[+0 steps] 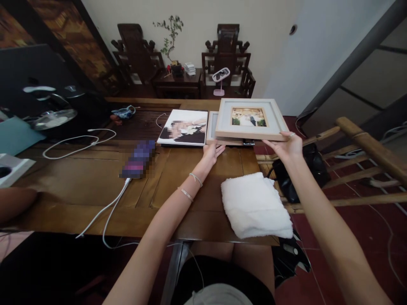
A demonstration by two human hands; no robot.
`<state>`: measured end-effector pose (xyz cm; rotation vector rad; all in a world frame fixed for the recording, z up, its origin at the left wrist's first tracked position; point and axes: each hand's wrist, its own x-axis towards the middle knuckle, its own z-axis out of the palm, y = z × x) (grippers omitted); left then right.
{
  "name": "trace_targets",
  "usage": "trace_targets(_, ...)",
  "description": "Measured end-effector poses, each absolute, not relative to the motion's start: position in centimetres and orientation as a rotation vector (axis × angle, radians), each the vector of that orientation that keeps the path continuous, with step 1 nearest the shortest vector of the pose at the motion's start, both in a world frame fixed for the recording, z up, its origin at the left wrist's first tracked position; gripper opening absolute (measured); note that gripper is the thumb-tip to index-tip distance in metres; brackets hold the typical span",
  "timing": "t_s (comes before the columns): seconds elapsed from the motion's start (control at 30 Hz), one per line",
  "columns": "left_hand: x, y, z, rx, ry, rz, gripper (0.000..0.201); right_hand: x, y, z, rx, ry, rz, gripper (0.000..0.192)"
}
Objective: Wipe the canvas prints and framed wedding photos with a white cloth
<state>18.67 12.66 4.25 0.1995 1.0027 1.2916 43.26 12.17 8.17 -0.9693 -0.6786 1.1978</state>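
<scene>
A light wooden picture frame [276, 116] with a pale mat and a small photo is tilted above the table's far right side. My right hand [291, 148] grips its near right corner, thumb on top and fingers beneath. By its near left corner is my left hand [213, 153], fingers stretched out, close to the edge of a second frame [212, 127] that lies partly hidden under the first. Left of these sits a white-topped photo panel [187, 123] with a picture of people. A folded white towel [256, 205] lies near the front right edge.
A phone [138, 160] with a white cable [110, 205] lies mid-table. Farther left are a coiled cable [92, 137], a glass-lidded pot [55, 118] and another person's arm [15, 203]. A bamboo chair [359, 169] with a black bag [286, 182] stands right.
</scene>
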Motion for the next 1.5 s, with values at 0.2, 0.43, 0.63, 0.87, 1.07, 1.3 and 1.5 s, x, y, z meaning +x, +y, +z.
trace_targets(0.2,19.1,12.6,3.3,0.209,0.977,1.318,0.01,42.1,15.0,7.4,-1.019,-0.685,1.279,0.026)
trace_targets(0.43,19.2,12.3,3.2,0.217,0.94,1.331,0.012,41.9,15.8,7.7,-1.061,-0.673,1.381,0.025)
trace_targets(0.63,19.1,12.2,3.3,0.252,0.953,1.318,0.012,42.6,16.1,8.2,-1.122,-0.77,1.464,0.023)
trace_targets(0.87,19.1,12.2,3.2,0.257,0.959,1.333,0.013,43.6,17.2,9.2,-1.701,-1.256,1.041,0.007)
trace_targets(1.07,19.1,12.2,3.2,0.255,0.95,1.334,0.01,43.9,19.1,9.4,-2.295,-1.881,0.212,0.038)
trace_targets(1.3,19.2,12.2,3.1,0.216,0.949,1.354,0.011,44.8,19.7,8.9,-2.262,-2.202,0.153,0.042)
trace_targets(1.5,19.3,12.2,3.2,0.176,0.981,1.355,0.015,44.9,19.2,8.7,-2.223,-2.246,0.204,0.04)
